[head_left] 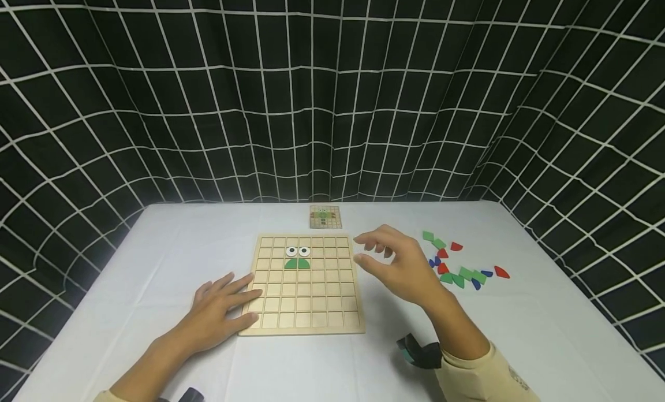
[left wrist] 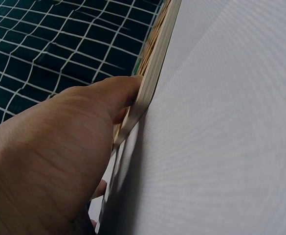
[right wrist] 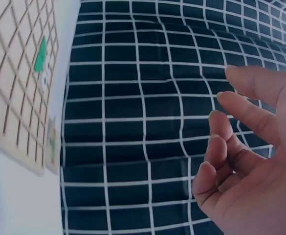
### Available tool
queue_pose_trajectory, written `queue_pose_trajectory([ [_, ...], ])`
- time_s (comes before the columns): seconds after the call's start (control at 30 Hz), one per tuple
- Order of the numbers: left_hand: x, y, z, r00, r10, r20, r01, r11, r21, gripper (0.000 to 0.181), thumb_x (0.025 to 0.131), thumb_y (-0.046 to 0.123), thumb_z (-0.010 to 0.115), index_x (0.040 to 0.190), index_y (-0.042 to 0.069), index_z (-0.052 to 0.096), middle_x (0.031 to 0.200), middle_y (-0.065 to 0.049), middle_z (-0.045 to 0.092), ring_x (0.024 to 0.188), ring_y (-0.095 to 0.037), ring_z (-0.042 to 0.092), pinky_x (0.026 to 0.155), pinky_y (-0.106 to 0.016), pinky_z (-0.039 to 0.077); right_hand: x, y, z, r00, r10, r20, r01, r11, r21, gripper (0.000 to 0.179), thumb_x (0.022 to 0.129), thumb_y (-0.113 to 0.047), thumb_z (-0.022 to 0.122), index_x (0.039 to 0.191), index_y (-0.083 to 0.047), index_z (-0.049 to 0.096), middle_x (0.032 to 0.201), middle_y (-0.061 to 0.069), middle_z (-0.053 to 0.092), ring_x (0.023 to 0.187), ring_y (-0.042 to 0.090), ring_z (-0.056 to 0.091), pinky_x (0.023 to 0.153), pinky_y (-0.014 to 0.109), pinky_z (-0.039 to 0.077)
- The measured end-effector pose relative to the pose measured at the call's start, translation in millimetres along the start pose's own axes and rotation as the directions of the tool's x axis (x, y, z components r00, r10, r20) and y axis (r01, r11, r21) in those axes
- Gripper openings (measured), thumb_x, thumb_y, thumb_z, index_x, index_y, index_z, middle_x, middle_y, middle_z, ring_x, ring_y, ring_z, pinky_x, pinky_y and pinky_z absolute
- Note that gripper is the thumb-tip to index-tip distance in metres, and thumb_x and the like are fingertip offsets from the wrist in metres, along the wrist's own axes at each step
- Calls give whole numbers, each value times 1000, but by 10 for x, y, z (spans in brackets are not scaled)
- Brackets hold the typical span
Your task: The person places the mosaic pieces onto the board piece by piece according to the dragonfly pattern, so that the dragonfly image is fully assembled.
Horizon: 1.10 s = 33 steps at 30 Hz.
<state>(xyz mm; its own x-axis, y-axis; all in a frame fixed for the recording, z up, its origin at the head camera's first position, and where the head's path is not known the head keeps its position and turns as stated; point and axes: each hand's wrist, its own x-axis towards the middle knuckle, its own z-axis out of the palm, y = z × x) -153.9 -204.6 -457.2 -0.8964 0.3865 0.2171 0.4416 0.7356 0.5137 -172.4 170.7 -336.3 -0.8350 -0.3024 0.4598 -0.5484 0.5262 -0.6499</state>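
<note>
On the board (head_left: 304,305), two green pieces (head_left: 291,264) align left-to-right.

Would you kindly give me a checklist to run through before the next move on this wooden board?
1. Board steadied: ok; the left hand rests on its left edge.
2. Piece in hand: not ok; the right hand is empty, raised near the board's right edge.
3. Placed pieces aligned: ok; two eye pieces sit side by side, with two green pieces directly below.
4. Loose pieces uncovered: ok; red, green and blue ones lie right of the board.
5. Layout matches the card behind the board: cannot tell; its print is too small.
</note>
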Motion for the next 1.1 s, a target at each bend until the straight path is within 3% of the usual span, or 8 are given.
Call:
queue_pose_trajectory([
  [0.2, 13, 14, 2, 1000, 0, 7, 0, 1000, -5, 46, 99, 42, 78, 136, 14, 78, 160, -13, 55, 150, -55, 38, 114, -82, 16, -166, 135, -203, 992, -87, -92, 84, 995, -45, 26, 90, 4, 83, 114, -5, 82, 97, -6, 72, 88, 25, 60, 77, 37, 51],
  [0.53, 26, 40, -12, 1000, 11, 6, -11, 1000, -10, 46, 99, 40, 79, 136, 13, 78, 159, -14, 56, 150, -56, 39, 113, -82, 17, -392, 538, -539, 980, -78, -183, 55, 990, -127, 28, 88, 9, 83, 114, -1, 81, 92, -2, 69, 86, 16, 57, 74, 25, 48],
  [0.8, 14, 45, -22, 1000, 6, 9, -5, 1000, -6, 46, 99, 40, 79, 136, 13, 78, 159, -15, 56, 149, -56, 39, 113, -82, 17, -568, 974, -775, 966, 114, -232, -151, 977, -150, 18, 96, 1, 79, 114, -1, 81, 93, 0, 70, 88, 7, 54, 75, 19, 44],
  [0.97, 7, 38, -29, 1000, -1, 9, 1, 1000, -8, 46, 99, 40, 79, 136, 14, 78, 160, -14, 56, 150, -56, 38, 114, -82, 16, -650, 1185, -868, 949, 244, -198, -282, 940, -190, 22, 100, -6, 77, 120, 4, 78, 100, 11, 72, 94, 19, 57, 74, 23, 46],
  [1.1, 2, 36, -25, 1000, -3, 15, 3, 1000, -9, 46, 99, 40, 79, 137, 14, 78, 160, -14, 55, 150, -56, 38, 113, -82, 16, -695, 1319, -903, 921, 363, -139, -386, 900, -203, 28, 103, -12, 75, 124, 7, 75, 108, 17, 71, 101, 31, 58, 74, 33, 50],
])
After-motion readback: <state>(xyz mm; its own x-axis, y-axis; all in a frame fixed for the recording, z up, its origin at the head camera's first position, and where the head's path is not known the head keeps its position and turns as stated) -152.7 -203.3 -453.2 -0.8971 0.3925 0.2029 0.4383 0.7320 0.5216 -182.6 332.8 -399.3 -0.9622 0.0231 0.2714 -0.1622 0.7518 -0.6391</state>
